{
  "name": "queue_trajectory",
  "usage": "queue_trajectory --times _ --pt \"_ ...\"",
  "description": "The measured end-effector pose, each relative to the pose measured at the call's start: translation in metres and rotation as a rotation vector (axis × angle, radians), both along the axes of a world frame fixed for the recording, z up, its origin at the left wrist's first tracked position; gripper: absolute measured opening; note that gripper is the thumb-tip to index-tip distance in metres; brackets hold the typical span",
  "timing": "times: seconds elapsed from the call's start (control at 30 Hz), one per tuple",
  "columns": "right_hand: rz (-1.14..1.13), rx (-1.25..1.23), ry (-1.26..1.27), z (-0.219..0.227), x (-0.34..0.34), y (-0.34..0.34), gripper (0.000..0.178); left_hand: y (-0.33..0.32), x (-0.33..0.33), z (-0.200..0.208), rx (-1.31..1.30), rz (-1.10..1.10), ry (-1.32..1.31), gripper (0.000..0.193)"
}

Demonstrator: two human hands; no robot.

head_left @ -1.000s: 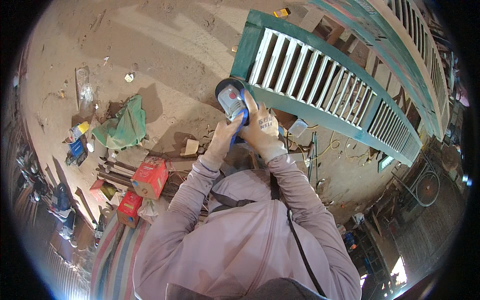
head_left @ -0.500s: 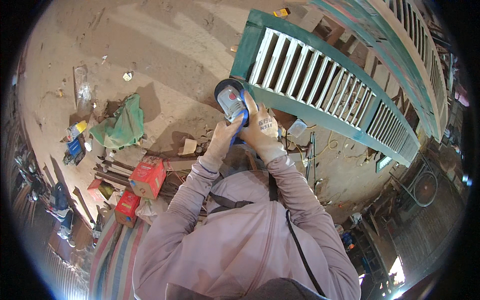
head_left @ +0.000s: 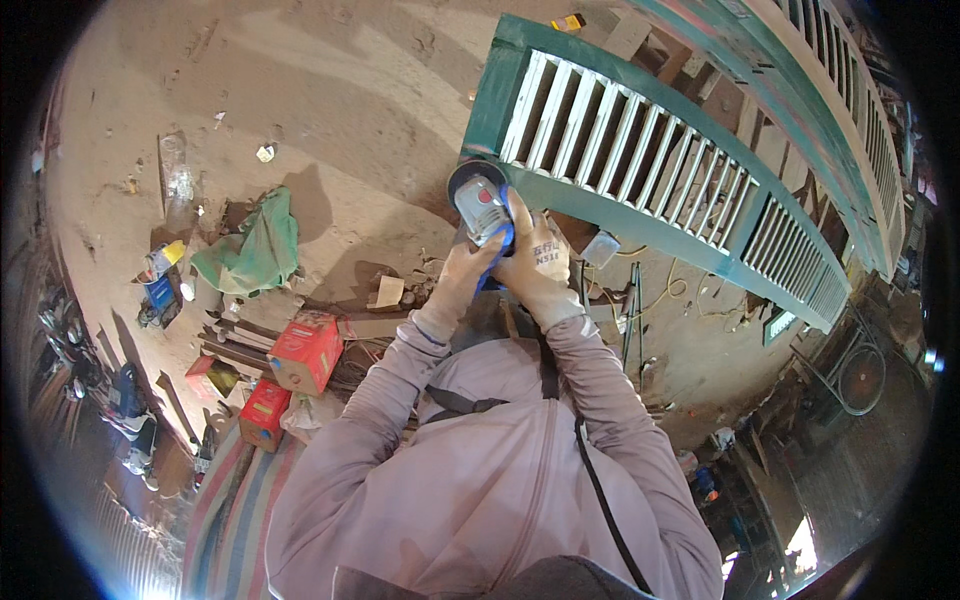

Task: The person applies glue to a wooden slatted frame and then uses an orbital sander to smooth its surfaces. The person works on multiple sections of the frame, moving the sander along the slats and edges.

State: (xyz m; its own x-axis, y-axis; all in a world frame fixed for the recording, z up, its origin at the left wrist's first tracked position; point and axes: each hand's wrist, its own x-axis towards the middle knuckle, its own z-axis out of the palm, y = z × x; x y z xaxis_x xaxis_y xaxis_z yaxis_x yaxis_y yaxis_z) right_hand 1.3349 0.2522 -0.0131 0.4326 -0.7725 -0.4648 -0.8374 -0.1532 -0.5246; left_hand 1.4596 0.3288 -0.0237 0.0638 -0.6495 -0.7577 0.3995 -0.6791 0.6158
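Note:
Both gloved hands grip a blue and grey angle grinder (head_left: 478, 205) in front of my chest. My left hand (head_left: 466, 268) wraps the near left side of its body. My right hand (head_left: 535, 260) clasps the right side and the rear. The grinder's round guard sits against the lower rail of a green slatted gate panel (head_left: 640, 160), near its left corner. The panel lies tilted, running from upper left to lower right, with pale slats between green rails.
A second green barred panel (head_left: 850, 90) runs along the upper right. On the sandy ground at left lie a green cloth (head_left: 255, 250), red boxes (head_left: 305, 350), metal bars and small bottles. A wheel rim (head_left: 865, 375) stands at right, cables near the panel.
The grinder and both hands stay at the same spot on the panel's lower rail; only slight shifts of the view.

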Motion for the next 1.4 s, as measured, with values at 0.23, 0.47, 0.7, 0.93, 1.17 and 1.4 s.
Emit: queue_trajectory --times 0.23,0.47,0.7,0.93,1.17,1.4 --pt "-0.039 0.098 0.009 0.011 -0.036 0.011 0.09 0.026 -0.035 -0.016 0.025 -0.054 0.074 0.054" --pt "-0.022 -0.103 -0.14 0.013 -0.048 0.03 0.097 0.032 -0.041 0.007 -0.067 -0.011 0.085 0.052" --pt "-0.197 -0.231 -0.128 0.021 -0.009 0.021 0.098 -0.003 0.01 0.023 -0.43 -0.134 0.033 0.051" --pt "-0.494 -0.213 -0.054 0.042 0.093 0.008 0.089 -0.055 0.112 -0.009 0.024 -0.468 0.191 0.047" --pt "-0.712 -0.164 -0.009 0.045 0.142 0.007 0.101 -0.093 0.163 0.014 -0.165 -0.714 0.104 0.049" --pt "-0.994 -0.088 0.028 0.04 0.171 -0.016 0.103 -0.149 0.182 -0.001 0.079 -1.008 0.053 0.058"
